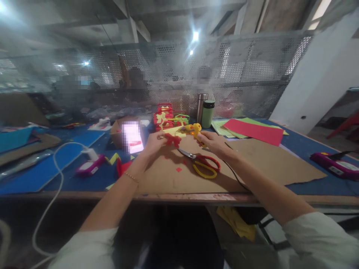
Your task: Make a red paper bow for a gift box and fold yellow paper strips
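Right now the left hand point(153, 145) is pinching a small red paper shape point(172, 139) between closed fingers, holding it just above the far edge of a brown cardboard sheet point(260, 160) near the middle of the worktop point(308, 147). The right hand point(213, 144) is gripping a yellow glue gun point(195, 130) with its fingers wrapped shut round the handle. The gun's front end is sitting close beside the red shape, though I cannot tell whether they are touching. Scissors point(202, 162) with red and yellow handles are lying on the cardboard just below both hands, with a small red scrap point(178, 169) near them. A blue covering is showing on the worktop around the cardboard. Behind the hands, a stack of red and yellow paper pieces point(164, 116) is standing near a steel flask point(201, 106) and a green cup point(208, 114), which are side by side. Red and green paper sheets point(254, 131) are lying flat to the right of them. A phone point(131, 137) is leaning to the left of the left hand. A white cable point(54, 168) is hanging over the near edge of the worktop. A perforated metal screen point(168, 71) is running along the far side, a white pillar point(316, 78) is rising at the right, and ceiling lights are glaring overhead.
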Demonstrator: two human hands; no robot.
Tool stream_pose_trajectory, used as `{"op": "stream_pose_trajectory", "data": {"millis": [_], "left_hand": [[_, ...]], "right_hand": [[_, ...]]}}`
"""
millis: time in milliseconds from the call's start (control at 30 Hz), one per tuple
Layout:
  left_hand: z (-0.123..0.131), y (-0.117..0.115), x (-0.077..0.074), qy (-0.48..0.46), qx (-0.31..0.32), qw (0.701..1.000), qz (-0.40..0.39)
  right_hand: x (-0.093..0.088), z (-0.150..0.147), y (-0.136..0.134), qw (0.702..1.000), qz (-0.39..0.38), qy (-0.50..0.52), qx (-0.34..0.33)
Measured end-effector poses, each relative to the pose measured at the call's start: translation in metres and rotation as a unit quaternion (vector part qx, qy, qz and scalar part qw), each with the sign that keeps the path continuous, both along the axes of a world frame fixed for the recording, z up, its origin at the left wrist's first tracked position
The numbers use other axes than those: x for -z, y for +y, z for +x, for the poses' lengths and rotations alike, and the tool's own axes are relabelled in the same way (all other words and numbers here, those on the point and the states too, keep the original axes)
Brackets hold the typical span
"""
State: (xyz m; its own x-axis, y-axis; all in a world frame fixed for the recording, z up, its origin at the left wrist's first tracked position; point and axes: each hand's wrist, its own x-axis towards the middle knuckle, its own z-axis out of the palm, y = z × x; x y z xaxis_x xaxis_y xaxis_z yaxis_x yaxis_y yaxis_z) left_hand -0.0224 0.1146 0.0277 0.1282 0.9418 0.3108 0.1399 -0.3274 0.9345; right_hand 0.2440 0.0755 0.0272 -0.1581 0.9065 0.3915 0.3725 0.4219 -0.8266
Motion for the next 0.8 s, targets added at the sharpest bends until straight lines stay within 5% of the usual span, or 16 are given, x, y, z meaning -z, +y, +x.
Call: {"op": "stream_pose_trajectory", "data": {"millis": [200,333,800], "left_hand": [[0.008,-0.06,-0.009,0.062,0.041,0.994,0.083],[0.014,-0.075,-0.003,0.07,0.05,0.992,0.097],[0.01,-0.076,0.007,0.053,0.064,0.992,0.096]], "right_hand": [[0.01,0.017,-0.07,0.997,0.075,-0.025,0.021],[0.017,0.024,-0.099,0.99,0.104,-0.049,0.081],[0.016,0.02,-0.107,0.988,0.11,-0.077,0.073]]}}
